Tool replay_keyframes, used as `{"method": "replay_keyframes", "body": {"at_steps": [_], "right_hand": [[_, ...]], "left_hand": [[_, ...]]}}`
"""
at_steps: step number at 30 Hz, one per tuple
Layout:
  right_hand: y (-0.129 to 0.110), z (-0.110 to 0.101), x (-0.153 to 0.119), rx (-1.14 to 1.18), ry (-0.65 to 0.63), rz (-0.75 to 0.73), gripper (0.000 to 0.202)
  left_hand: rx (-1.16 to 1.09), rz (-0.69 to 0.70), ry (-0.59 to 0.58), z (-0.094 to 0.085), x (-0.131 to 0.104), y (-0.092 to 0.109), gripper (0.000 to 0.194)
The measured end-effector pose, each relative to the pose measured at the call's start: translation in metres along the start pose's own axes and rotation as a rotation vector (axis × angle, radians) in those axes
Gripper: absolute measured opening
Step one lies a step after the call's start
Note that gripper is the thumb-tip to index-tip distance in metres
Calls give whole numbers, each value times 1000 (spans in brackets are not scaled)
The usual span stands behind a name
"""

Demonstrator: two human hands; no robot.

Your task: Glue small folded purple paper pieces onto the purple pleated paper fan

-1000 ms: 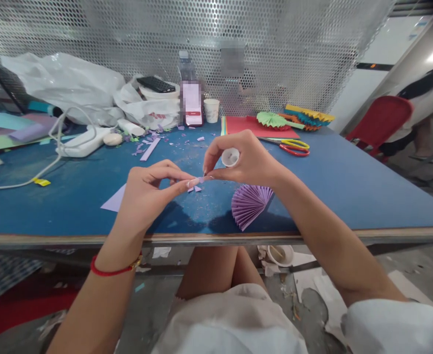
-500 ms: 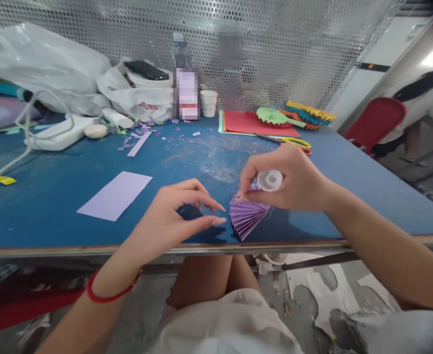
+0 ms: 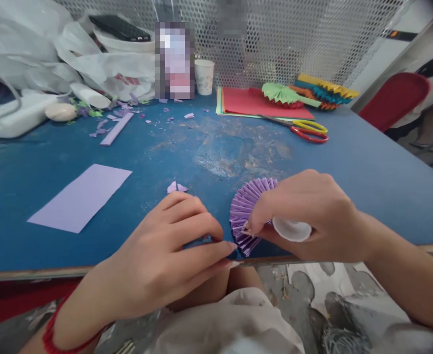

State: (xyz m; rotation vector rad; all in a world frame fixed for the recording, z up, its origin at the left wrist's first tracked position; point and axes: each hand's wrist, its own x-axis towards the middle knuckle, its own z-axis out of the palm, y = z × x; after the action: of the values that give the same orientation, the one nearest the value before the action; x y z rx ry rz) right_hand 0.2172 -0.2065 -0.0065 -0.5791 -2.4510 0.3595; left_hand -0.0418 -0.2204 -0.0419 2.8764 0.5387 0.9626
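A pleated purple paper fan lies spread near the table's front edge. My right hand is closed above its right side, gripping a small white plastic bottle whose round end faces me. The thumb and forefinger tips come together over the fan's folds; whether they pinch something tiny there I cannot make out. At the fan's lower left edge is my left hand, thumb and forefinger slightly apart, holding nothing that shows. Two purple paper scraps lie just beyond its knuckles. Further left rests a flat purple paper sheet.
Scissors lie by stacked coloured paper, with a green pleated fan on top. A paper cup and a propped phone stand at the back. A purple strip, scraps and plastic bags are at left.
The view has tilted down and closer. My left hand has moved nearer the fan's lower edge, its fingers closer together. More of the fan shows, and my right fingertips sit lower on it.
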Motion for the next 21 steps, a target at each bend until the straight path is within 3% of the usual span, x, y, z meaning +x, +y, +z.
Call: {"method": "replay_keyframes", "body": {"at_steps": [8, 21], "right_hand": [[3, 0, -1, -31, -76, 13, 18], [2, 3, -1, 11, -54, 42, 18]], "left_hand": [[-21, -10, -25, 3, -1, -1, 21], [14, -57, -35, 4, -1, 1, 17]]}}
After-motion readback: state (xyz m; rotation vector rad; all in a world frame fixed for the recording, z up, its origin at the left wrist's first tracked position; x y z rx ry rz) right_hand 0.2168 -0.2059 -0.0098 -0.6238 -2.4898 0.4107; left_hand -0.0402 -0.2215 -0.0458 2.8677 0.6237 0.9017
